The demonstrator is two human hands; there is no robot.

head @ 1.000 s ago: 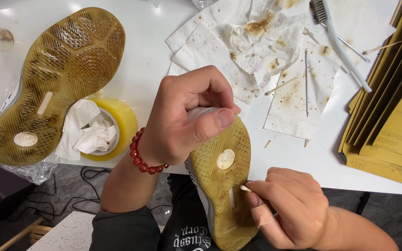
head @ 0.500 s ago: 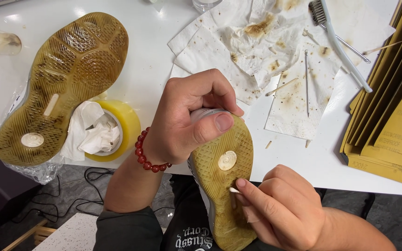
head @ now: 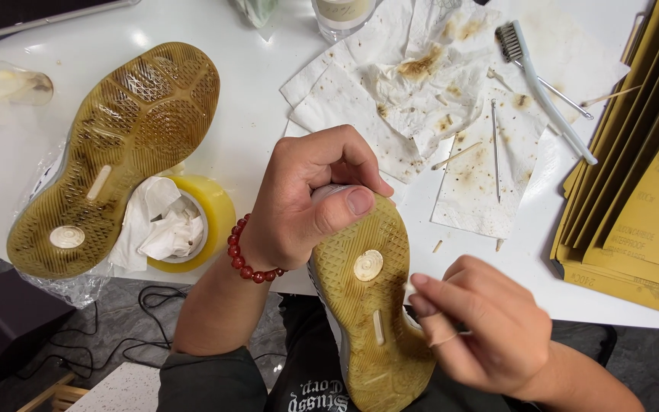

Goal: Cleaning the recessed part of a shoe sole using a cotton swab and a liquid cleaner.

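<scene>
left hand grip: closed on shoe (yellowed, ridged rubber sole) | right hand grip: pinched, contents unclear

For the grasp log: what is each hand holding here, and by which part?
Left hand grips the yellowed translucent-soled sneaker, sole up, by its toe end, thumb on the sole. Right hand is at the sole's edge; whether it holds anything cannot be told.

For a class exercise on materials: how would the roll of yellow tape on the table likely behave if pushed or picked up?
The roll of yellow tape lies flat on the table, so a push would probably slide it, not roll it. Its hollow core holds only crumpled tissue, so it is likely light. The rigid ring shape should give an easy grip.
</scene>
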